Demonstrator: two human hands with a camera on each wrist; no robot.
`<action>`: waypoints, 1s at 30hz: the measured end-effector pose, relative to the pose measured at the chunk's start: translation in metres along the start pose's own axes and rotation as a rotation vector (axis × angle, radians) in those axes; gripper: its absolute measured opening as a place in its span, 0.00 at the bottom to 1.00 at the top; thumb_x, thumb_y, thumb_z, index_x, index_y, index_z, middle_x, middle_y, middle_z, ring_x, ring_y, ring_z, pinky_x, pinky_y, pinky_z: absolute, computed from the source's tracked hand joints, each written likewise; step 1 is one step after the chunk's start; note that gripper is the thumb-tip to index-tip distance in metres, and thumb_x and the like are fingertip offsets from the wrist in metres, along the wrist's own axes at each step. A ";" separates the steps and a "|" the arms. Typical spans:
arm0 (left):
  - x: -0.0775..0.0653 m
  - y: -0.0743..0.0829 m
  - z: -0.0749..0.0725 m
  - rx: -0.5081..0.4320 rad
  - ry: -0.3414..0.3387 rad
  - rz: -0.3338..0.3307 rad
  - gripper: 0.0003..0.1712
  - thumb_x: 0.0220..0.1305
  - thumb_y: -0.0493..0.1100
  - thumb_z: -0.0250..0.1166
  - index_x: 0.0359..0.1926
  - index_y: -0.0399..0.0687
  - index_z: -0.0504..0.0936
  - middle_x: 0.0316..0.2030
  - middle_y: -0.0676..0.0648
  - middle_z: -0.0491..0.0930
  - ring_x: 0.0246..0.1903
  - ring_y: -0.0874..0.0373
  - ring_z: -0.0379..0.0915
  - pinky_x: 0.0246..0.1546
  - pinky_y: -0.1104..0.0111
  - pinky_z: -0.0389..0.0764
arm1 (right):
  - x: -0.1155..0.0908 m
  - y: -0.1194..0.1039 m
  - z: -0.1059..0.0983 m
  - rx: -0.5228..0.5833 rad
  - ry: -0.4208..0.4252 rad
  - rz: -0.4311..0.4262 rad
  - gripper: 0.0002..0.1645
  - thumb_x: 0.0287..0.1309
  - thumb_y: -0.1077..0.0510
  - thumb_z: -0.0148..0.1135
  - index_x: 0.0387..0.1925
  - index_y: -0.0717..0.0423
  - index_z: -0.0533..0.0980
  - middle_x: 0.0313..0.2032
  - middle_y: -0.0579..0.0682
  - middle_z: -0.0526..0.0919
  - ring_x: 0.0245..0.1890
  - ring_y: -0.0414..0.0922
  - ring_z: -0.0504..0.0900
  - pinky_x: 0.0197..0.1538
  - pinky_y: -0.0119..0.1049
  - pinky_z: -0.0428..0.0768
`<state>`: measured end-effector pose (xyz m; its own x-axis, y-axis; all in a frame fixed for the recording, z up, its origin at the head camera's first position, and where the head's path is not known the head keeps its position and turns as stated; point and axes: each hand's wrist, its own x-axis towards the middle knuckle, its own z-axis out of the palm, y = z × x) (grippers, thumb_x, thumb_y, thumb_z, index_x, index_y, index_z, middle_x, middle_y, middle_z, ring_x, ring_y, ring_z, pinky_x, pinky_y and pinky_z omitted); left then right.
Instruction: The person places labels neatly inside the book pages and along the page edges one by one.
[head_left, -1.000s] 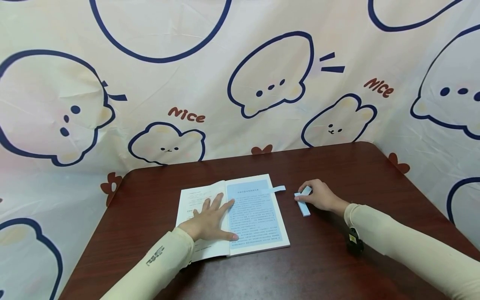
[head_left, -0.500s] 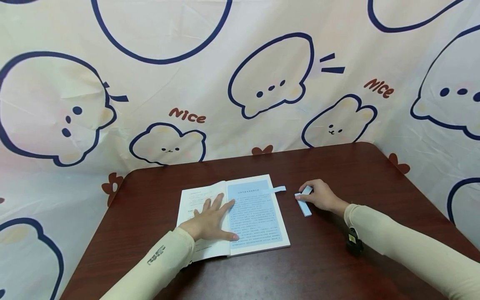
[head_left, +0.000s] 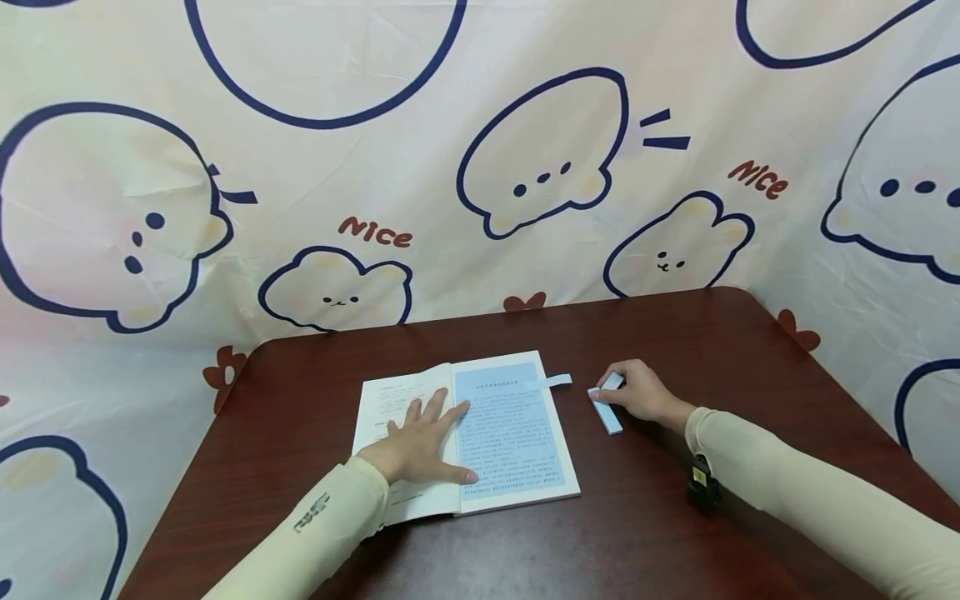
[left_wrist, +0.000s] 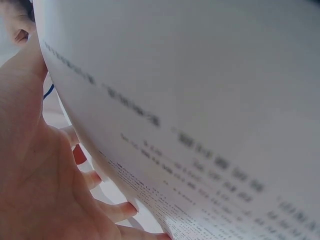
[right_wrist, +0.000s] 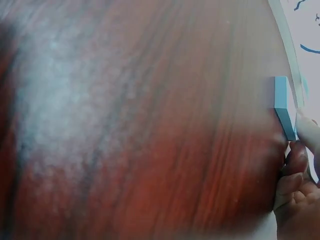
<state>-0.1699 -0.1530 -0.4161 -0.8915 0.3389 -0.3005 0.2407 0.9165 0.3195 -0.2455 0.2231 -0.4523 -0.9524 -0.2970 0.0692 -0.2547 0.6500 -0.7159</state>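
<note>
An open book [head_left: 513,433] lies on the table, its right page printed on a pale blue panel. My left hand [head_left: 420,446] rests flat across the left page and the fold, fingers and thumb spread straight. A pale blue paper strip [head_left: 557,381] sticks out past the right page's upper outer edge. To the right of the book, my right hand [head_left: 637,393] pinches a narrow light blue pad of sticky notes [head_left: 607,418] between thumb and fingers. A second blue piece [head_left: 613,381] angles off it in a V. The right wrist view shows the pad's thick side [right_wrist: 281,93].
The dark reddish-brown wooden table [head_left: 510,550] runs back to a cartoon-printed cloth backdrop [head_left: 420,183], which also closes in both sides. A dark wrist device [head_left: 703,485] sits under the right sleeve [head_left: 780,467]. The table's far right corner is rounded.
</note>
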 end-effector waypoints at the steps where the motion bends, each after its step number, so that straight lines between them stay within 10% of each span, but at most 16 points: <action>1: 0.000 0.000 0.000 -0.001 -0.001 -0.001 0.64 0.46 0.74 0.73 0.80 0.66 0.52 0.82 0.40 0.37 0.78 0.26 0.36 0.63 0.21 0.47 | 0.000 0.000 0.000 0.003 -0.003 -0.005 0.09 0.59 0.57 0.73 0.33 0.61 0.85 0.34 0.57 0.85 0.30 0.42 0.78 0.34 0.34 0.78; 23: 0.002 -0.001 0.000 0.005 0.001 0.004 0.64 0.46 0.74 0.73 0.80 0.65 0.53 0.82 0.40 0.38 0.78 0.26 0.36 0.63 0.20 0.48 | 0.002 -0.003 -0.004 -0.016 -0.010 -0.005 0.11 0.62 0.55 0.71 0.34 0.60 0.85 0.37 0.56 0.87 0.34 0.44 0.78 0.40 0.37 0.76; 30: 0.002 -0.001 0.001 0.013 0.003 0.006 0.65 0.46 0.75 0.73 0.80 0.65 0.53 0.82 0.40 0.38 0.78 0.25 0.37 0.62 0.20 0.49 | 0.001 -0.004 -0.008 0.005 -0.061 0.019 0.33 0.55 0.54 0.77 0.57 0.66 0.75 0.45 0.62 0.82 0.30 0.43 0.74 0.36 0.33 0.74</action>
<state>-0.1715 -0.1532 -0.4175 -0.8914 0.3434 -0.2959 0.2504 0.9172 0.3099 -0.2470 0.2255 -0.4434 -0.9449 -0.3270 0.0129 -0.2356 0.6525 -0.7202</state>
